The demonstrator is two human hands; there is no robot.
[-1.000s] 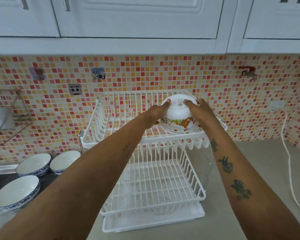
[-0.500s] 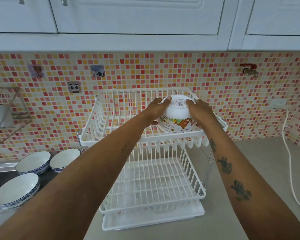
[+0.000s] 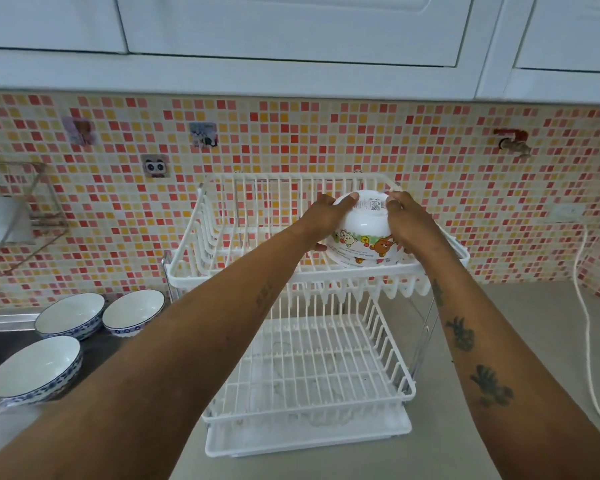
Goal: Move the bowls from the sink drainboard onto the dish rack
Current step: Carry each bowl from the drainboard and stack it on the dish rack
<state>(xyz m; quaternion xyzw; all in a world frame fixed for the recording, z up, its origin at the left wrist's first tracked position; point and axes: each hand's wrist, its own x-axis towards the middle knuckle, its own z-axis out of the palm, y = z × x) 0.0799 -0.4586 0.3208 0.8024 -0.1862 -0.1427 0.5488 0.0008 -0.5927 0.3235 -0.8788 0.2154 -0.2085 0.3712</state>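
While upside down over the dish rack (image 3: 243, 271), cartoon bowl (image 3: 362, 233) clasped between both hands' fingers (image 3: 350, 199).

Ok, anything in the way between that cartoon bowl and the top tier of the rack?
Nothing visible. The cartoon bowl, upside down between the left hand and right hand, sits at the right end of the dish rack's top tier, where no other dishes show.

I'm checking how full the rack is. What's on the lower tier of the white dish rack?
The lower tier looks bare: only white wire grid, with the drip tray beneath it. The forearms cover its left edge and right rear corner, so those parts can't be checked.
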